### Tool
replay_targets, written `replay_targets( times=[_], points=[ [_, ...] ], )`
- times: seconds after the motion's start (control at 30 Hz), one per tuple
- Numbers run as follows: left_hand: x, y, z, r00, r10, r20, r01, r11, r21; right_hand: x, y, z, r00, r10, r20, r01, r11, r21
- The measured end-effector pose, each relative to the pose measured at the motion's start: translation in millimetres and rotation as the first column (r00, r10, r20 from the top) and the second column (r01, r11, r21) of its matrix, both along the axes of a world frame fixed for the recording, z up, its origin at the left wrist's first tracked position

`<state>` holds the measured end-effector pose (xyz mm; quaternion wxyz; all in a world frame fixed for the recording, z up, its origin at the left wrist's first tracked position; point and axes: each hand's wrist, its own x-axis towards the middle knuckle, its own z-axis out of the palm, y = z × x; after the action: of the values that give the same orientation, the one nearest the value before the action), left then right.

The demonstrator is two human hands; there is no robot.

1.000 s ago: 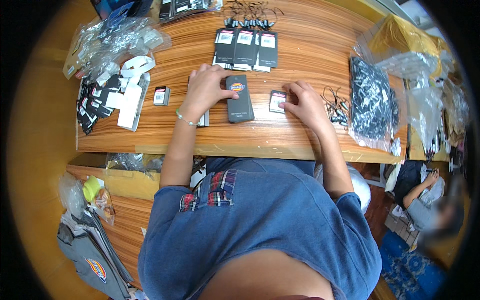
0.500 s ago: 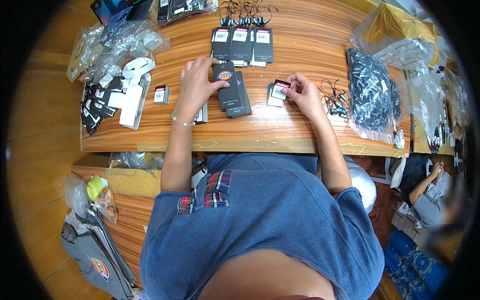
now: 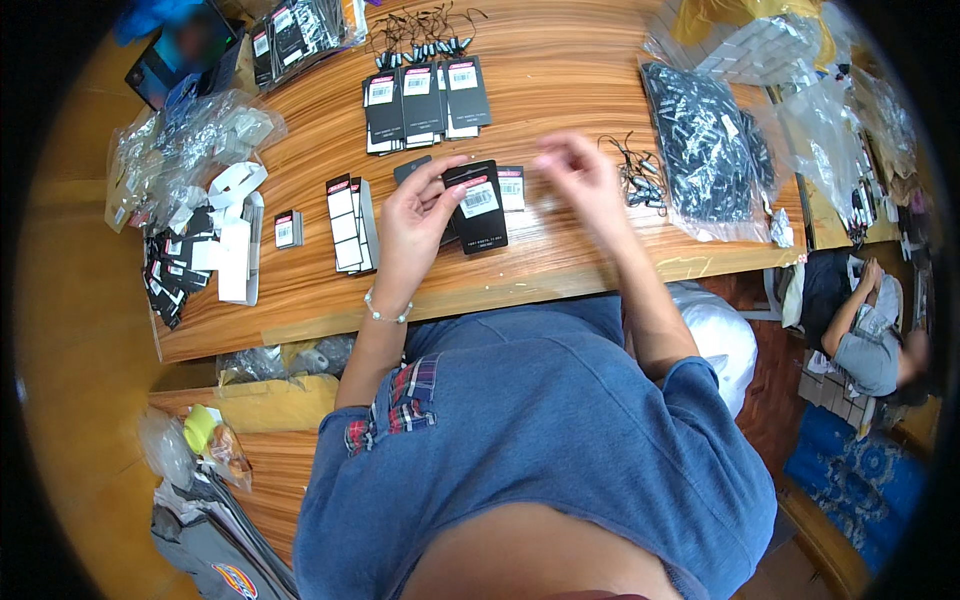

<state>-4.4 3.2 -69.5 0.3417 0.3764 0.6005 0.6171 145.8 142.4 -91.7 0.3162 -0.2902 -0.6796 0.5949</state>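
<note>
The left hand [image 3: 415, 215] pinches a black tag [image 3: 476, 205] by its upper left corner, thumb and fingers closed on it, lifting it just above the table [image 3: 560, 90] near the front edge. The right hand [image 3: 583, 178] hovers just right of the tag, fingers loosely curled, blurred; whether it holds anything I cannot tell. Strings [image 3: 637, 175] lie beside it.

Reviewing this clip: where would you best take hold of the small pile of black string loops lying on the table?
Pinch the string loops from above at the tangled middle; they lie flat and loose on the wooden table, just beyond the right hand.
</note>
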Motion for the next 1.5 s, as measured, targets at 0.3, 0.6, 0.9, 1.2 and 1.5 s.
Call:
replay_targets(
  times=[0.3, 0.6, 0.9, 1.2, 1.5],
  points=[
    [-4, -2, -5, 0.997, -0.014, 0.073, 0.013, 1.000, 0.007, 93, 84, -9, 0.619, -0.486, 0.617, -0.108, 0.725, 0.680],
    [7, -2, -1, 0.985, -0.074, 0.158, 0.072, 0.997, 0.016, 94, 88, -3, 0.769, -0.270, 0.579, 0.061, 0.933, 0.354],
    [20, 41, 21, 0.898, -0.405, -0.173, 0.403, 0.914, -0.047, 69, 50, 56, 0.975, -0.053, 0.214, -0.005, 0.965, 0.263],
    [24, 61, 24, 0.850, -0.503, -0.155, 0.497, 0.864, -0.074, 45, 33, 75, 0.908, 0.203, 0.368, -0.308, 0.917, 0.254],
    [4, 43, 12, 0.858, -0.511, 0.055, 0.513, 0.858, -0.028, 44, 38, 59, 0.657, 0.196, -0.728, -0.624, 0.684, -0.378]
  ],
)
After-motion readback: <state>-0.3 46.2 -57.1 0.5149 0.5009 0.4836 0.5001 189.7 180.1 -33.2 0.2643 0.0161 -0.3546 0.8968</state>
